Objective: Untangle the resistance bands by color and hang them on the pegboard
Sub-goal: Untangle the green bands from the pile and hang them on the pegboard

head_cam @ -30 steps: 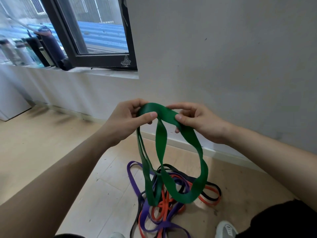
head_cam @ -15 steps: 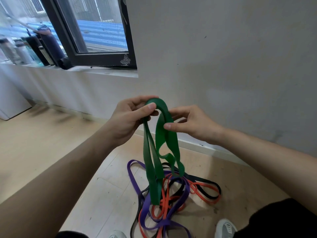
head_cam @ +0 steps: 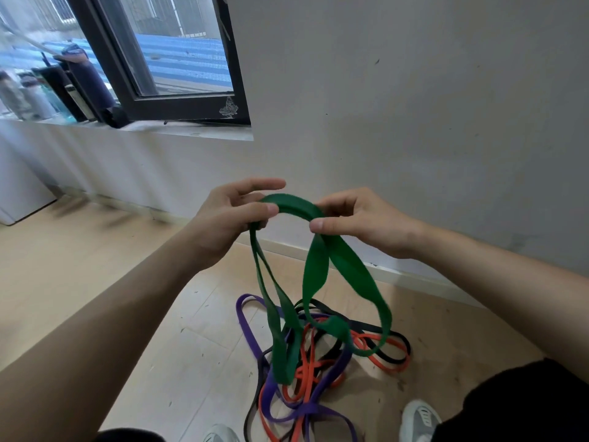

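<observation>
A wide green band [head_cam: 315, 269] hangs in twisted loops in front of me, held at chest height. My left hand [head_cam: 229, 218] pinches its top left end between thumb and fingers. My right hand [head_cam: 357, 218] pinches the top about a hand's width to the right. The green loops dangle down over a tangle on the floor: a purple band [head_cam: 251, 339], an orange band [head_cam: 382, 365] and a black band [head_cam: 398, 338], all knotted together. No pegboard is in view.
A grey wall [head_cam: 430, 106] with a pale skirting board stands just beyond the bands. A dark-framed window [head_cam: 178, 100] and its sill with bottles lie upper left. My grey shoes [head_cam: 417, 419] sit on the wooden floor near the tangle.
My hands have moved apart again, spreading the top of the green band. Its hanging loops have opened and swung out to the right.
</observation>
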